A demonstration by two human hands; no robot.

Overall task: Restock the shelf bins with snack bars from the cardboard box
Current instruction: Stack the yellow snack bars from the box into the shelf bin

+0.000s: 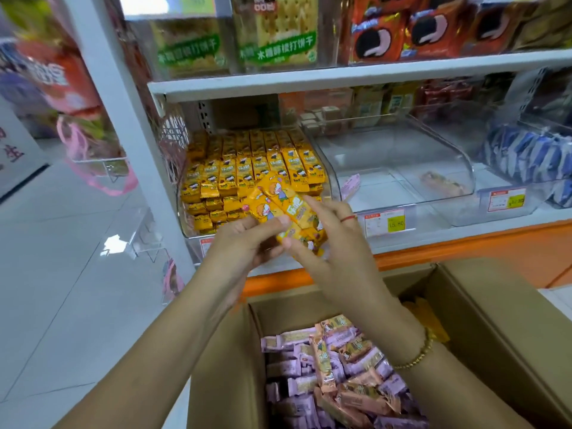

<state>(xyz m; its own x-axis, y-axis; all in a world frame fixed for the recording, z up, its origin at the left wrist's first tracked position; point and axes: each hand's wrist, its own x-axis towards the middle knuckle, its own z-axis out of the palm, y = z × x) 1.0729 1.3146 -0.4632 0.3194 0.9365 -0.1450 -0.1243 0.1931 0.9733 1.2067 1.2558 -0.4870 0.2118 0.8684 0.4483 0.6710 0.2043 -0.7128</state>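
Holds a loose bunch of yellow foil-wrapped snack bars [286, 212] just in front of the left end of the white shelf edge [448, 233], with the left hand [244, 246] curled under the bunch, thumb on top, and the right hand [328, 239] pinching the upper bars between thumb and forefinger. Risks losing one: fanned and slackly gripped, so liable to slide out and fall to the floor or back into the open brown cardboard box [495, 320] below, among the pink-wrapped bars [328, 366]. Risks also knocking over the upright rows in the clear plastic bin [328, 178] at the shelf's left end, already packed close to its front wall and leaving little room for more. Finds far more space in the second clear plastic bin [402, 144] beside it, nearly bare but for two stray bars. Leaves free air between the box's rim and the shelf edge for lifting
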